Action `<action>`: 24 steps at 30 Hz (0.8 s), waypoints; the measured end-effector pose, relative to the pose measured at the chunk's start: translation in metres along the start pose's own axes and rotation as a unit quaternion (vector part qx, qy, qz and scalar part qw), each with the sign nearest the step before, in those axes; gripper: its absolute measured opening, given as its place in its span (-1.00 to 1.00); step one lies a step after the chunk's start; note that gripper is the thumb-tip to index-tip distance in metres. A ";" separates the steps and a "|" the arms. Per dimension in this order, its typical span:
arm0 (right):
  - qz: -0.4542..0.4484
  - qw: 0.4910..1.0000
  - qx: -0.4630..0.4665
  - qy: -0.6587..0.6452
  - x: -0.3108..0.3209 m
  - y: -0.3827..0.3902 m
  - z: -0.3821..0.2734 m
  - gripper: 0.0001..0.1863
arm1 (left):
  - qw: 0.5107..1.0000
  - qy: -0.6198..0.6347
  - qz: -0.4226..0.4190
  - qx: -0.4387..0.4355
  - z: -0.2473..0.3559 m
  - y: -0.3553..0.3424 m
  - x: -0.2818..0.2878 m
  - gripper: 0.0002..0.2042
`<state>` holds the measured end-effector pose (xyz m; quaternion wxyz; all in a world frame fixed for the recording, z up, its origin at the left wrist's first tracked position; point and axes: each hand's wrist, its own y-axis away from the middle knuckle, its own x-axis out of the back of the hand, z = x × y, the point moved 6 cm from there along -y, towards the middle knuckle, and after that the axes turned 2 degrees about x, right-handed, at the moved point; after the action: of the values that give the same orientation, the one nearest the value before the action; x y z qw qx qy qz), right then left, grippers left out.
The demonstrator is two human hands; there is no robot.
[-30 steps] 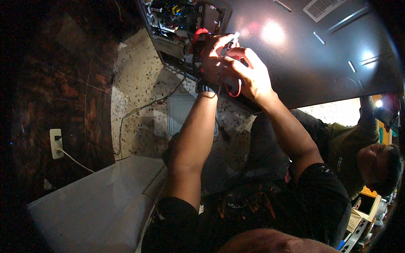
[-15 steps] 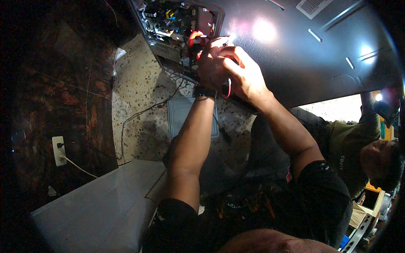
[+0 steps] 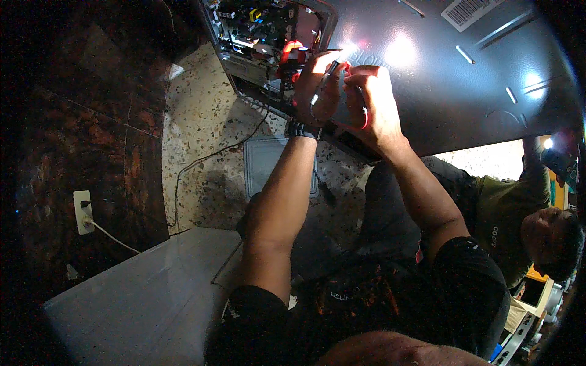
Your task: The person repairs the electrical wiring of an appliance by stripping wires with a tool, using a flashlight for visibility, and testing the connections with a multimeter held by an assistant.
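Note:
My left hand (image 3: 316, 88) is closed round a handheld device with a curved red part (image 3: 292, 49), beside the opening in a large dark metal panel (image 3: 427, 91). Much of that device is hidden by the hand. A thin dark probe-like stick (image 3: 334, 68) also shows at the left fingers. Just to the right, the fingers of my right hand (image 3: 381, 100) are bent in a pinch on a thin red lead (image 3: 365, 118), which loops below the fingers. Inside the opening, a circuit board (image 3: 262, 27) carries small parts, wires and a yellow component.
A dark cable (image 3: 207, 160) runs over the speckled floor (image 3: 195, 116). Below my hands lies a grey flat lid-like thing (image 3: 262, 168). A white panel (image 3: 140, 305) stands at lower left, near a wall socket (image 3: 83, 212). Another person (image 3: 510, 207) is at the right.
My right hand has drawn a little to the right, away from my left hand, so the dark stick and red lead between them show more. The view has shifted slightly.

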<state>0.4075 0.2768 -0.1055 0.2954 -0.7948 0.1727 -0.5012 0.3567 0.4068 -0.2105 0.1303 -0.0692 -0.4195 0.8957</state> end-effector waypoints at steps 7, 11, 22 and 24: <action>0.006 1.000 0.012 0.012 -0.002 -0.002 0.008 -0.54 | 0.960 0.233 -0.039 0.148 -0.006 -0.007 -0.010 -0.78; 0.002 0.999 0.016 0.033 -0.004 -0.004 0.013 -0.46 | 0.986 0.155 0.001 0.063 0.000 -0.003 -0.007 -0.78; -0.013 0.998 -0.019 0.065 -0.008 -0.006 0.007 -0.59 | 0.999 0.023 -0.003 0.041 0.028 -0.011 0.005 -0.81; -0.023 0.995 -0.013 0.100 -0.008 -0.005 0.006 -0.56 | 0.997 0.066 0.037 -0.018 0.042 -0.010 0.012 -0.79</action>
<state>0.4097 0.2871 -0.1098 0.2546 -0.7483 0.1898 -0.5824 0.3371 0.3852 -0.1761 0.1231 -0.1466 -0.4230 0.8857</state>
